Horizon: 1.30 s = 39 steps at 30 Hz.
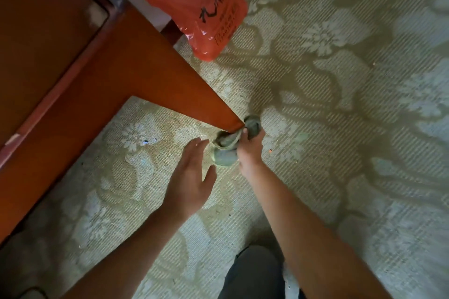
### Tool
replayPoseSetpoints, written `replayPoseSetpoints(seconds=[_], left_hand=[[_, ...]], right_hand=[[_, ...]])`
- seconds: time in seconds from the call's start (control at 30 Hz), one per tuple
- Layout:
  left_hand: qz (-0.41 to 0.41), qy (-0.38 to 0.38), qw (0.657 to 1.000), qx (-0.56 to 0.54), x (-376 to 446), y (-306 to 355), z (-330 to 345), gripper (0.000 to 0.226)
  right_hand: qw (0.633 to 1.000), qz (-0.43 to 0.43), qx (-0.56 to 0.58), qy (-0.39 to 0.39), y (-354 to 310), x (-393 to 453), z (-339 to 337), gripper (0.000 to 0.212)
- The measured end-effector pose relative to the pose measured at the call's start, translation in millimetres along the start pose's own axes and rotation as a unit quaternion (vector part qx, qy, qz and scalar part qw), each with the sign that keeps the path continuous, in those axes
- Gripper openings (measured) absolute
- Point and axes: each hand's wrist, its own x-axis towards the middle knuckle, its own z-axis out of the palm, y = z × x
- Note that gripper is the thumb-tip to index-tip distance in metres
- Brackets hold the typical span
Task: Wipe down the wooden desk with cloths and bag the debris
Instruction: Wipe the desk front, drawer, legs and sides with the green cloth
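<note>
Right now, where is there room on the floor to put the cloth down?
The carpet right of the right hand is bare. So is the patch left of the left hand, below the desk. It's crowded at the desk's foot, where the cloth is.

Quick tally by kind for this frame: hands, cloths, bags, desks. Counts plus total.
Hands: 2, the open left hand and the right hand gripping the cloth
Grey-green wiping cloth: 1, bunched at the desk's corner
Orange plastic bag with black print: 1
Reddish-brown wooden desk: 1
Total: 5
</note>
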Motion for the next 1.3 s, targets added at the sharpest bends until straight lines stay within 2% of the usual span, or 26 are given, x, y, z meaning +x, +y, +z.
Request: replayPoseSetpoints(seconds=[0.07,0.17,0.23,0.3,0.37,0.4,0.47,0.53,0.6,0.67,0.73,0.8,0.83,0.87,0.93,0.97,1.07,1.13,1.23,1.3], left_hand=[[-0.084,-0.04,0.993,-0.073,20.5,3.7,13.3,0.073],[-0.127,-0.037,0.974,-0.182,58.9,6.4,27.3,0.074],[-0.137,-0.024,0.953,-0.27,78.0,8.1,32.6,0.059],[-0.131,-0.01,0.942,-0.31,85.4,6.3,39.8,0.044],[-0.128,-0.038,0.919,-0.371,81.0,5.5,47.3,0.045],[-0.133,-0.064,0.903,-0.402,76.5,5.2,53.4,0.054],[-0.151,-0.097,0.875,-0.449,69.3,3.3,67.2,0.083],[-0.159,-0.095,0.852,-0.49,66.6,2.9,79.8,0.099],[-0.163,-0.08,0.83,-0.527,67.5,-1.2,87.3,0.097],[-0.17,-0.064,0.814,-0.551,64.1,-8.4,87.3,0.088],[-0.165,-0.022,0.843,-0.511,53.4,-23.1,85.9,0.072],[-0.156,0.054,0.877,-0.451,35.8,-39.7,84.0,0.057],[-0.15,0.093,0.878,-0.446,27.7,-45.1,80.7,0.057],[-0.143,0.134,0.868,-0.457,21.8,-47.0,75.3,0.059],[-0.112,0.21,0.848,-0.473,22.8,-44.4,63.1,0.059],[-0.076,0.228,0.846,-0.476,29.7,-38.2,56.4,0.058],[0.045,0.21,0.844,-0.491,62.9,-18.5,61.6,0.058],[0.075,0.205,0.834,-0.507,79.7,-17.7,86.9,0.066],[0.041,0.188,0.839,-0.509,89.2,-35.3,132.4,0.066],[-0.008,0.153,0.846,-0.511,88.7,-46.1,161.0,0.066]], right_hand=[[0.998,0.058,0.007,-0.024,9.2,33.5,-14.4,0.04],[0.998,0.046,-0.024,-0.034,11.9,55.5,-24.3,0.045],[0.998,0.004,-0.043,-0.041,8.0,42.1,-24.3,0.039],[0.994,-0.065,-0.071,-0.048,2.1,15.0,-25.9,0.032],[0.984,-0.137,-0.08,-0.076,-4.5,-6.3,-29.4,0.03],[0.978,-0.169,-0.079,-0.092,-9.9,-15.6,-31.3,0.029],[0.96,-0.226,-0.102,-0.128,-17.5,-29.4,-38.5,0.029],[0.944,-0.229,-0.152,-0.181,-27.7,-44.0,-50.8,0.039],[0.914,-0.202,-0.257,-0.239,-41.2,-52.2,-65.9,0.049],[0.871,-0.205,-0.385,-0.228,-67.5,-55.7,-80.0,0.039],[0.864,-0.249,-0.409,-0.155,-101.2,-60.8,-77.0,0.026],[0.873,-0.277,-0.365,-0.165,-129.1,-66.6,-49.8,0.021],[0.879,-0.266,-0.347,-0.188,-135.5,-66.3,-31.4,0.019],[0.883,-0.25,-0.335,-0.214,-135.5,-64.2,-13.8,0.031],[0.905,-0.215,-0.278,-0.239,-127.2,-55.2,15.1,0.074],[0.912,-0.217,-0.248,-0.244,-121.3,-54.0,21.4,0.079],[0.917,-0.268,-0.198,-0.22,-107.7,-49.7,25.7,0.072],[0.92,-0.286,-0.185,-0.192,-104.2,-51.1,26.9,0.079],[0.92,-0.304,-0.181,-0.167,-102.0,-51.2,27.5,0.088],[0.918,-0.32,-0.172,-0.159,-99.4,-49.8,28.3,0.077]])
